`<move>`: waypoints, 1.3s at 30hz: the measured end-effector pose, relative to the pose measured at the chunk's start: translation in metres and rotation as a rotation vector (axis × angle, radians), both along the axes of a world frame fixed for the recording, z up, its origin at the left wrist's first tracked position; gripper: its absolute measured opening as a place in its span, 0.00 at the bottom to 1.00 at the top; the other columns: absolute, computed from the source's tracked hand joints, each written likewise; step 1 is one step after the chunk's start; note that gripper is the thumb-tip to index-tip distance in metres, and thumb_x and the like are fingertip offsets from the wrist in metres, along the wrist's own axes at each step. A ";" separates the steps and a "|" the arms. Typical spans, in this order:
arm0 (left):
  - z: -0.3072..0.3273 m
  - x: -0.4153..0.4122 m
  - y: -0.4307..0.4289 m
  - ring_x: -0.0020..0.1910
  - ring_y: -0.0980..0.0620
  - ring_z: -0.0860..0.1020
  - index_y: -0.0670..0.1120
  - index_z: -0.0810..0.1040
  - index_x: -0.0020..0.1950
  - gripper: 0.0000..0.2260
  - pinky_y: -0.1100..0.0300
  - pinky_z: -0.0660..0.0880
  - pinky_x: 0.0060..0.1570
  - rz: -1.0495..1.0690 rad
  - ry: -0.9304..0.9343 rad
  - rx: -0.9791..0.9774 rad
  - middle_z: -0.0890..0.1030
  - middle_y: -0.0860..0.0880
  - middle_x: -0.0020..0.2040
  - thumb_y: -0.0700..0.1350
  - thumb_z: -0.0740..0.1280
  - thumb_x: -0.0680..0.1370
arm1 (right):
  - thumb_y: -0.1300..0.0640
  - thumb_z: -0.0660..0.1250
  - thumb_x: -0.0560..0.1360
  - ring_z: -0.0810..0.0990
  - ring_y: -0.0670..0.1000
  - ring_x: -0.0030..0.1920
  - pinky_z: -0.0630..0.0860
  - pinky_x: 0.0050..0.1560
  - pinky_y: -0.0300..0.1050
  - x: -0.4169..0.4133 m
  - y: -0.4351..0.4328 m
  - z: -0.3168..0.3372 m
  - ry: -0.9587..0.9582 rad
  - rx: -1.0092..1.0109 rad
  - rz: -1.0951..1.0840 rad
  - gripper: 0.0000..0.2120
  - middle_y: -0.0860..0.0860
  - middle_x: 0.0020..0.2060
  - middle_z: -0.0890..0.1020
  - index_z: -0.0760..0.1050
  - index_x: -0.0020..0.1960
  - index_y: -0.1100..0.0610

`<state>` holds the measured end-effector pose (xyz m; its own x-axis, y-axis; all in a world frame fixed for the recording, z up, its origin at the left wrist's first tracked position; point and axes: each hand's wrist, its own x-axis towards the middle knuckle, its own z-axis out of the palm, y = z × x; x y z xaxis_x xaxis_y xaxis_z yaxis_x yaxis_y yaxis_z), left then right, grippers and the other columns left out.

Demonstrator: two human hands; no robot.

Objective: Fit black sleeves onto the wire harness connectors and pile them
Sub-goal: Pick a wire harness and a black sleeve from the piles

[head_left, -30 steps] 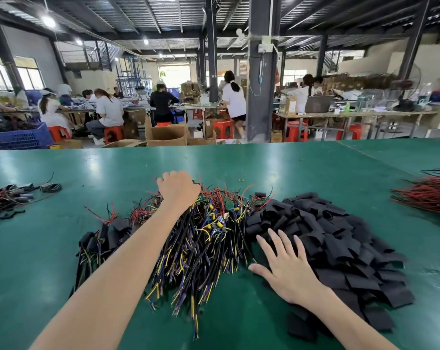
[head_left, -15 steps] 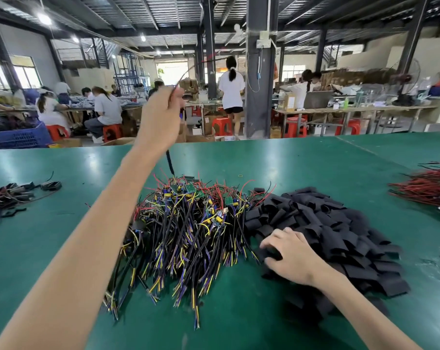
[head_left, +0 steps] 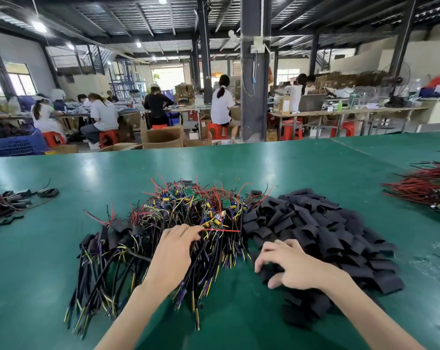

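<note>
A tangled heap of wire harnesses (head_left: 188, 223) with small green boards lies mid-table on the green table (head_left: 289, 170). To its right spreads a heap of flat black sleeves (head_left: 322, 231). My left hand (head_left: 173, 256) is over the harness heap, its fingertips pinching a harness with a red wire (head_left: 224, 230) that sticks out to the right. My right hand (head_left: 292, 266) is at the near left edge of the sleeve heap, fingers curled round a black sleeve (head_left: 270, 270). Harnesses with sleeves fitted (head_left: 113, 238) lie at the heap's left side.
A bundle of red wires (head_left: 423, 188) lies at the table's right edge. Dark parts and wires (head_left: 14, 202) sit at the far left. Beyond the table's far edge, people work at benches around a dark pillar (head_left: 255, 72), with cardboard boxes and red stools.
My left hand, raised high with a harness half a second ago, has come down onto the harness heap and pinches a red-wired one. My right hand has drawn a sleeve toward me.
</note>
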<state>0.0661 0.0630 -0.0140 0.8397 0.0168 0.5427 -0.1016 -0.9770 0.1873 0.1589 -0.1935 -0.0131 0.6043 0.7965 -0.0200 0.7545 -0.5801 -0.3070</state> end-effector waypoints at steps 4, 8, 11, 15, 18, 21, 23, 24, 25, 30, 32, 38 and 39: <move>-0.007 -0.004 -0.007 0.42 0.53 0.74 0.45 0.78 0.60 0.17 0.61 0.64 0.48 -0.025 -0.067 -0.181 0.76 0.53 0.47 0.29 0.61 0.76 | 0.48 0.70 0.72 0.61 0.48 0.52 0.53 0.56 0.42 -0.002 0.003 -0.004 -0.008 -0.019 -0.035 0.19 0.45 0.49 0.65 0.71 0.62 0.43; -0.010 -0.010 -0.015 0.39 0.47 0.75 0.45 0.80 0.49 0.05 0.55 0.68 0.46 0.003 -0.110 -0.273 0.78 0.55 0.43 0.42 0.65 0.79 | 0.48 0.64 0.77 0.70 0.51 0.47 0.68 0.53 0.43 -0.006 0.005 -0.003 0.058 0.171 -0.022 0.08 0.48 0.49 0.64 0.74 0.56 0.45; -0.012 -0.015 -0.019 0.37 0.45 0.76 0.45 0.80 0.46 0.04 0.55 0.68 0.46 0.025 -0.128 -0.298 0.81 0.54 0.43 0.42 0.66 0.78 | 0.52 0.64 0.78 0.70 0.48 0.41 0.68 0.48 0.39 -0.014 0.012 -0.002 0.063 0.368 -0.002 0.07 0.48 0.49 0.63 0.73 0.49 0.55; -0.012 -0.019 -0.021 0.34 0.47 0.75 0.45 0.79 0.44 0.04 0.63 0.65 0.46 0.031 -0.141 -0.332 0.80 0.54 0.39 0.40 0.65 0.78 | 0.52 0.66 0.76 0.72 0.46 0.46 0.68 0.55 0.40 -0.019 0.020 -0.012 0.021 0.321 0.061 0.09 0.47 0.50 0.70 0.74 0.49 0.58; -0.011 -0.020 -0.023 0.32 0.49 0.72 0.45 0.78 0.44 0.05 0.65 0.65 0.44 0.045 -0.150 -0.338 0.79 0.55 0.37 0.41 0.64 0.78 | 0.56 0.68 0.75 0.70 0.45 0.47 0.64 0.54 0.35 -0.019 0.023 -0.015 0.012 0.292 0.076 0.12 0.47 0.54 0.71 0.75 0.57 0.58; -0.011 -0.020 -0.024 0.31 0.47 0.70 0.45 0.79 0.44 0.05 0.63 0.66 0.43 0.052 -0.146 -0.334 0.78 0.56 0.36 0.42 0.65 0.78 | 0.59 0.66 0.76 0.69 0.44 0.44 0.65 0.51 0.36 -0.017 0.023 -0.015 -0.029 0.311 0.042 0.12 0.46 0.52 0.69 0.76 0.59 0.57; -0.011 -0.020 -0.025 0.30 0.46 0.70 0.45 0.78 0.44 0.05 0.59 0.67 0.43 0.049 -0.137 -0.327 0.77 0.56 0.34 0.43 0.65 0.78 | 0.55 0.67 0.75 0.68 0.43 0.45 0.64 0.51 0.37 -0.017 0.020 -0.014 -0.090 0.271 0.037 0.11 0.45 0.51 0.71 0.77 0.57 0.53; -0.011 -0.021 -0.025 0.30 0.47 0.70 0.45 0.78 0.44 0.05 0.59 0.68 0.43 0.043 -0.136 -0.318 0.76 0.56 0.33 0.42 0.65 0.78 | 0.52 0.68 0.74 0.68 0.43 0.48 0.63 0.52 0.38 -0.017 0.019 -0.014 -0.122 0.232 0.042 0.11 0.45 0.51 0.72 0.76 0.56 0.52; -0.011 -0.021 -0.025 0.29 0.47 0.70 0.45 0.78 0.43 0.04 0.59 0.68 0.43 0.036 -0.136 -0.309 0.75 0.56 0.32 0.42 0.66 0.78 | 0.49 0.68 0.73 0.68 0.44 0.50 0.62 0.53 0.39 -0.018 0.019 -0.013 -0.150 0.191 0.049 0.12 0.44 0.51 0.73 0.76 0.56 0.51; -0.009 -0.022 -0.026 0.29 0.49 0.70 0.45 0.79 0.43 0.04 0.64 0.66 0.42 0.030 -0.149 -0.300 0.75 0.57 0.32 0.40 0.67 0.77 | 0.51 0.69 0.73 0.65 0.46 0.53 0.64 0.57 0.42 -0.023 0.020 -0.011 -0.056 0.191 0.090 0.13 0.43 0.48 0.72 0.71 0.54 0.53; -0.009 -0.022 -0.026 0.28 0.49 0.70 0.45 0.79 0.43 0.03 0.63 0.65 0.42 0.021 -0.149 -0.296 0.76 0.56 0.32 0.40 0.67 0.77 | 0.53 0.69 0.73 0.65 0.47 0.54 0.65 0.59 0.42 -0.023 0.021 -0.011 0.018 0.173 0.091 0.15 0.46 0.50 0.71 0.70 0.57 0.53; -0.009 -0.024 -0.028 0.30 0.46 0.71 0.45 0.79 0.43 0.05 0.62 0.66 0.43 -0.010 -0.164 -0.317 0.76 0.54 0.31 0.43 0.66 0.78 | 0.53 0.65 0.76 0.65 0.51 0.56 0.63 0.60 0.42 -0.024 0.023 -0.015 0.040 0.200 0.015 0.14 0.51 0.52 0.66 0.72 0.59 0.57; -0.009 -0.024 -0.028 0.30 0.46 0.71 0.45 0.79 0.44 0.06 0.61 0.66 0.42 -0.010 -0.171 -0.331 0.77 0.54 0.32 0.44 0.65 0.78 | 0.54 0.65 0.77 0.67 0.51 0.55 0.64 0.58 0.40 -0.025 0.024 -0.014 0.048 0.275 -0.011 0.13 0.51 0.52 0.66 0.72 0.59 0.58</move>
<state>0.0422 0.0353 -0.0233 0.7386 0.2068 0.6416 -0.1680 -0.8653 0.4722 0.1342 -0.1692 -0.0273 0.6164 0.7694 0.1673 0.7293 -0.4777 -0.4898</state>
